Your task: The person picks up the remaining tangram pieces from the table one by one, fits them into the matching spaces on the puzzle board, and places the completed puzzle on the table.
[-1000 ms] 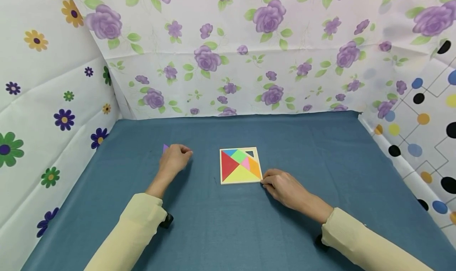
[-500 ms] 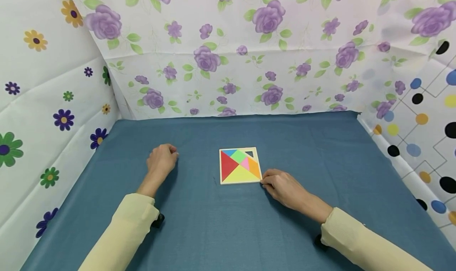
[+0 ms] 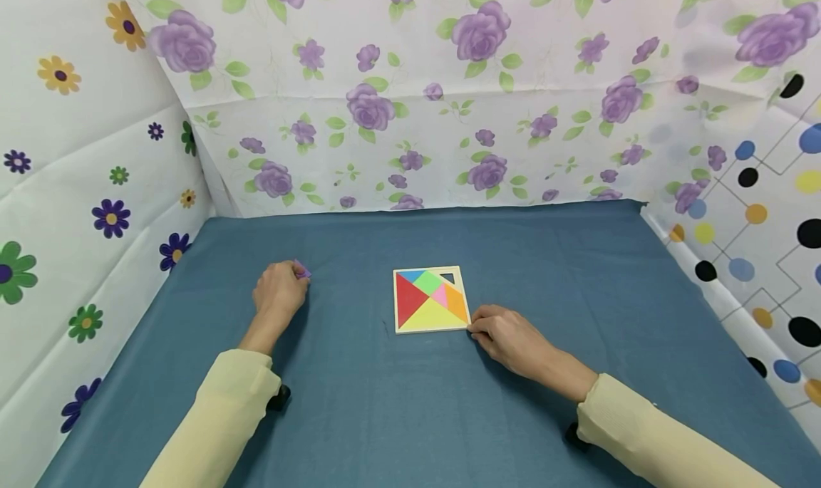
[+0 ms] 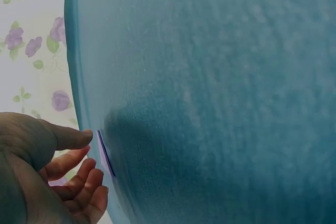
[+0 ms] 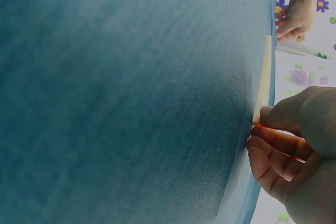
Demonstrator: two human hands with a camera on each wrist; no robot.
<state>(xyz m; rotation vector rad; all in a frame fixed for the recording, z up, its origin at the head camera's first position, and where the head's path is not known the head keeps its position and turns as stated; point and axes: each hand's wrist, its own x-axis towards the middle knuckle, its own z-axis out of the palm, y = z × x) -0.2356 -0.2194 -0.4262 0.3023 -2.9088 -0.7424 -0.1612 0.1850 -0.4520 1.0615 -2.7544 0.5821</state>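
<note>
A square tangram puzzle (image 3: pixel 432 299) with a light wooden frame lies on the blue cloth in the head view. Red, yellow, green, orange, pink and blue pieces fill it; one triangular slot at its upper right shows dark. My right hand (image 3: pixel 509 338) pinches the frame's near right corner, between thumb and forefinger in the right wrist view. Off to the left, a small purple triangle (image 3: pixel 302 269) is at the fingertips of my left hand (image 3: pixel 279 296). In the left wrist view the purple triangle (image 4: pixel 105 153) sits close beside the curled fingers; whether they grip it is unclear.
Blue cloth (image 3: pixel 385 417) covers the table. Behind it hangs a sheet with purple roses (image 3: pixel 368 107). Flowered fabric (image 3: pixel 112 217) borders the left side and dotted fabric (image 3: pixel 757 214) the right. A dark device shows under each cuff.
My left hand has moved left, from the right of the purple triangle to the triangle itself. The triangle was mostly covered before and shows now. My right hand stays on the frame's corner.
</note>
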